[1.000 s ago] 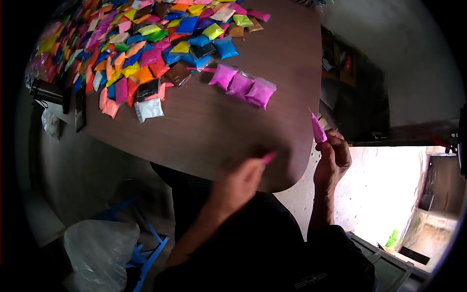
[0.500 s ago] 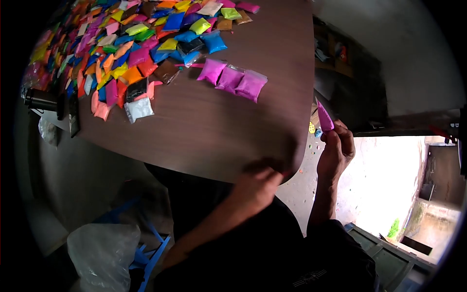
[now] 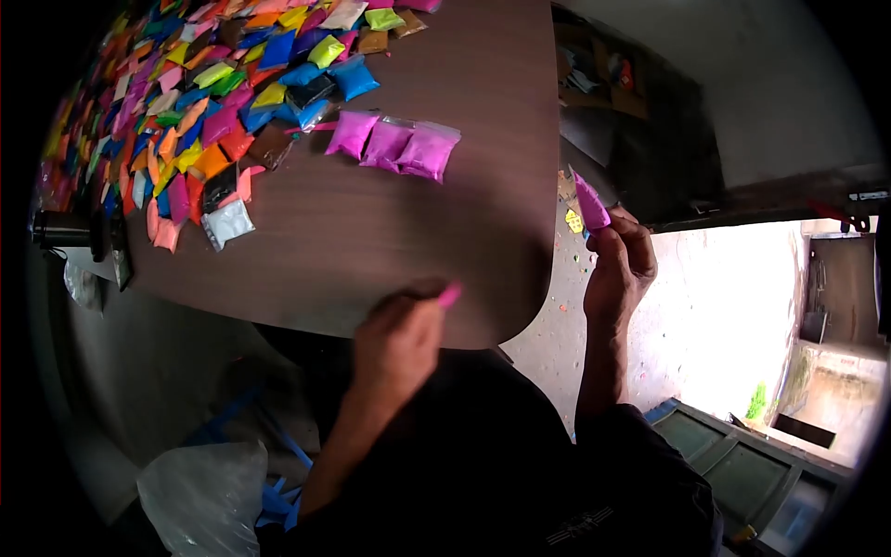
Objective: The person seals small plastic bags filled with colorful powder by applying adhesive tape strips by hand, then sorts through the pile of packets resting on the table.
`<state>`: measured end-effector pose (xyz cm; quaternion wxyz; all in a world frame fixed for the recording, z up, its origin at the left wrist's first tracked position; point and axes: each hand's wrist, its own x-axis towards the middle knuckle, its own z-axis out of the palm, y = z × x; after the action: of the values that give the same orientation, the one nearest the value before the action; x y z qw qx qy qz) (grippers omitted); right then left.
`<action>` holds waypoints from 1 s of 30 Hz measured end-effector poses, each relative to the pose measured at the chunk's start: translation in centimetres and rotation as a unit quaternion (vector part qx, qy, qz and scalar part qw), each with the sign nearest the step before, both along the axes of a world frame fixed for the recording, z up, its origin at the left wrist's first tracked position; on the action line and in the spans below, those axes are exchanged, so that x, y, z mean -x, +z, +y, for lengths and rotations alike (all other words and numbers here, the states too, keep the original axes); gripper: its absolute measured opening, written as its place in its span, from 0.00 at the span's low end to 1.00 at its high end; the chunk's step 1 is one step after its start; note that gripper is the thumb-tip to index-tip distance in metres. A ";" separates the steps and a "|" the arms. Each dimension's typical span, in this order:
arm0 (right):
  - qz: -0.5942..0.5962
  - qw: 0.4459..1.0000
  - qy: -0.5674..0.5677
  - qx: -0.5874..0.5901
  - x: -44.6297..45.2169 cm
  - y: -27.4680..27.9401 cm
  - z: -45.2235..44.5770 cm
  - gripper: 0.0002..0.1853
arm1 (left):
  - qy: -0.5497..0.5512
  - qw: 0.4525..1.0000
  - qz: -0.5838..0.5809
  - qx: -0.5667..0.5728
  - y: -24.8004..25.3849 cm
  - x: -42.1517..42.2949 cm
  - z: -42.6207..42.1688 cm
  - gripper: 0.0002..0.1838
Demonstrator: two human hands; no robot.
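Over the near edge of the brown table (image 3: pixel 371 241), my left hand (image 3: pixel 399 336) pinches a small pink piece (image 3: pixel 449 295). To the right, beyond the table's edge, my right hand (image 3: pixel 620 265) holds up a pink pointed packet (image 3: pixel 590 200) by its lower end, tip upward. Three pink-purple packets lie side by side on the table: a left one (image 3: pixel 352 134), a middle one (image 3: pixel 387 145) and a right one (image 3: pixel 430 150). A silver-white packet (image 3: pixel 227 224) lies at the near edge of the colourful packets.
Several small packets in many colours (image 3: pixel 218 123) cover the table's left part. A black cylinder (image 3: pixel 63 228) stands at the far left. A clear plastic bag (image 3: pixel 206 497) and a blue frame (image 3: pixel 278 501) are at the lower left. Shelves (image 3: pixel 608 74) stand behind the table.
My left hand has moved from the table's right corner back leftward, and the pink piece shows in its fingers. My right hand still holds the pointed packet. The view has shifted right.
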<state>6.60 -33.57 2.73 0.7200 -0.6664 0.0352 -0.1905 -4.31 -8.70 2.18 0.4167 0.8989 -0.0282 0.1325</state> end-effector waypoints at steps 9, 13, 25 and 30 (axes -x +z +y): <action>0.001 1.000 0.012 -0.010 0.6 0.4 -1.4 0.05 | -0.052 0.993 0.013 0.105 0.4 -1.6 -2.9 0.04; 0.011 0.999 0.009 -0.034 0.7 0.4 -1.4 0.05 | -0.024 1.000 0.012 0.007 -0.2 -3.0 -1.2 0.03; 0.010 0.999 -0.006 -0.034 1.1 0.2 -2.5 0.04 | -0.086 0.995 0.033 0.043 0.6 -2.2 -3.2 0.03; -0.015 0.999 0.025 -0.033 1.2 -0.8 -2.6 0.07 | -0.207 0.977 0.045 -0.027 0.1 -1.0 -6.1 0.03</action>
<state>5.39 -36.12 1.91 0.7466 -0.6399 0.0147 -0.1811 -3.31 -14.84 2.25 0.4114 0.8896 -0.1986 0.0013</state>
